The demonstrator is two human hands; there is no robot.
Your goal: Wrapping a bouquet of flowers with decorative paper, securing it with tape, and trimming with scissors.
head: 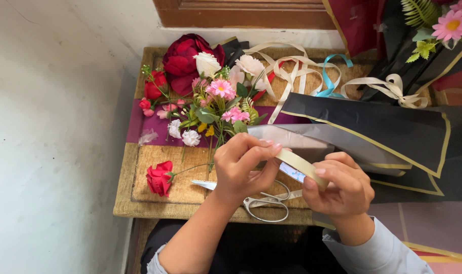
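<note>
**Now: both hands on the tape roll**

You work above the tabletop [139, 198], by black wrapping sheets [373, 127] and a flower bunch [210, 101]. Your right hand [337, 190] has its grip clamped on the tape roll [302, 167]; your left hand [243, 167] pinches its edge. Scissors [266, 203] lie beneath.

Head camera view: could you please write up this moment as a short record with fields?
Left hand: left hand pinches the free end of the tape roll with its fingers
Right hand: right hand grips the roll from below
Under the hands: scissors, closed, lying on the woven mat
Left of hands: single red rose lying apart
Behind hands: bunch of flowers, pink, white and red
Right side: black wrapping paper with gold edge, cream ribbons
</note>
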